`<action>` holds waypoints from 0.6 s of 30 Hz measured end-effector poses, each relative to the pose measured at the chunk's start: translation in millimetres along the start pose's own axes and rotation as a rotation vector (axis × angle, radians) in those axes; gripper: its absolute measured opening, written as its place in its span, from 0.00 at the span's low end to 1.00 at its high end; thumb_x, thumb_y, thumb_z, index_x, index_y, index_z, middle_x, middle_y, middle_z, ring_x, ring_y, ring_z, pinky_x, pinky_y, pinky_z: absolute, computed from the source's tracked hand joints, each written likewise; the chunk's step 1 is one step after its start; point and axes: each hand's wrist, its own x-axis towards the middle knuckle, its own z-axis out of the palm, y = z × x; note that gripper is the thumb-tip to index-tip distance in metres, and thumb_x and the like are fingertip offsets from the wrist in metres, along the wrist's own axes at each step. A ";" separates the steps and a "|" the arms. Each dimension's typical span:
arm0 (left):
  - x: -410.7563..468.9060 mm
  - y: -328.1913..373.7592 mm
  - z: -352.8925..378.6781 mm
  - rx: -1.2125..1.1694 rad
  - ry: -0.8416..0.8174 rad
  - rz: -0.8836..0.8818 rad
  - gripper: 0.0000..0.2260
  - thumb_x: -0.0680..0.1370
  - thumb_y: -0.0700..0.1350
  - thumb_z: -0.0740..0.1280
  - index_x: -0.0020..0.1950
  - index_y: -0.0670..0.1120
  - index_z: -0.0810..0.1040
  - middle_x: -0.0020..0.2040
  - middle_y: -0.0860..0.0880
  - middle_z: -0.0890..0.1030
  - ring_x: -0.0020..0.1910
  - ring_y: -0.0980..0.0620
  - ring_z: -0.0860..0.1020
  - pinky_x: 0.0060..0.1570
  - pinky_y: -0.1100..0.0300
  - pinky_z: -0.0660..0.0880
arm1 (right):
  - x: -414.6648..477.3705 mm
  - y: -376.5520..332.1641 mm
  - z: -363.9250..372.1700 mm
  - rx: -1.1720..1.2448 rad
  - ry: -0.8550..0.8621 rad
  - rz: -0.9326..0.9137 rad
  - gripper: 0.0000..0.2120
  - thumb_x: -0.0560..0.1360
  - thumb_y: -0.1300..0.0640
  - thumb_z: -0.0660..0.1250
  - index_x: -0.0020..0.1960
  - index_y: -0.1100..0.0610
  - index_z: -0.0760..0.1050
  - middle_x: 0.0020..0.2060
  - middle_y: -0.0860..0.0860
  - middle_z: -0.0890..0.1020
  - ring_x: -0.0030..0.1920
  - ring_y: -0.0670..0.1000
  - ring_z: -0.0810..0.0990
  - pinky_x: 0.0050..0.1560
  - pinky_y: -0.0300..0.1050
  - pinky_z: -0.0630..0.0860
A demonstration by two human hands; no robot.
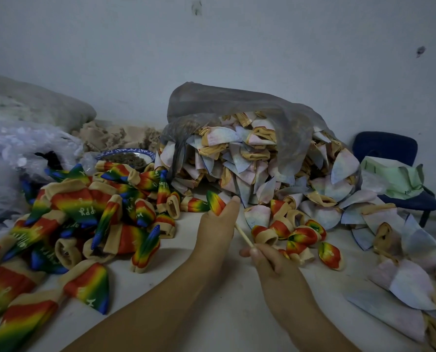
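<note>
Left hand (218,221): raised mid-scene, back toward the viewer, fingers curled round a rainbow piece (214,202), thumb pointing up. Right hand (269,262): nearer, just to the right, thumb and fingers pinching a thin stick (243,235). Forearms: both bare, converging from the near edge.

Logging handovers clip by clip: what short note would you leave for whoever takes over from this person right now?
Left hand: grips a small rainbow piece, raised off the table.
Right hand: pinches a thin stick that points toward that piece.
Done, apparently: the rainbow pile on the left.
Left: many pale pieces spilling from the plastic bag, and more loose on the right.
</note>
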 end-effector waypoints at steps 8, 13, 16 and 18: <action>1.3 -7.0 -2.9 -0.196 -0.026 0.008 0.31 0.78 0.69 0.49 0.22 0.52 0.65 0.24 0.53 0.64 0.25 0.56 0.65 0.36 0.58 0.64 | 10.5 8.7 -21.9 -0.407 0.092 -0.157 0.11 0.79 0.42 0.53 0.49 0.40 0.74 0.38 0.40 0.78 0.41 0.39 0.76 0.37 0.39 0.72; 8.5 -10.3 -8.3 -0.303 0.024 -0.067 0.32 0.80 0.66 0.53 0.30 0.48 0.84 0.28 0.50 0.80 0.28 0.57 0.78 0.46 0.57 0.76 | 14.3 9.6 -47.5 -0.579 0.047 -0.243 0.12 0.80 0.45 0.53 0.52 0.40 0.75 0.41 0.41 0.77 0.44 0.40 0.74 0.43 0.38 0.72; 9.1 -12.6 -9.5 -0.272 0.011 -0.048 0.31 0.80 0.65 0.53 0.29 0.53 0.84 0.29 0.52 0.81 0.29 0.59 0.80 0.46 0.56 0.76 | 14.6 6.0 -55.1 -0.642 0.008 -0.252 0.13 0.81 0.46 0.53 0.58 0.40 0.75 0.47 0.42 0.77 0.48 0.42 0.73 0.49 0.39 0.72; 9.0 -9.4 -10.2 -0.240 -0.020 -0.051 0.30 0.81 0.63 0.55 0.27 0.51 0.83 0.29 0.51 0.80 0.29 0.58 0.79 0.44 0.57 0.75 | 14.3 4.3 -58.9 -0.682 -0.003 -0.260 0.13 0.81 0.47 0.53 0.60 0.39 0.74 0.49 0.43 0.76 0.50 0.42 0.72 0.49 0.38 0.71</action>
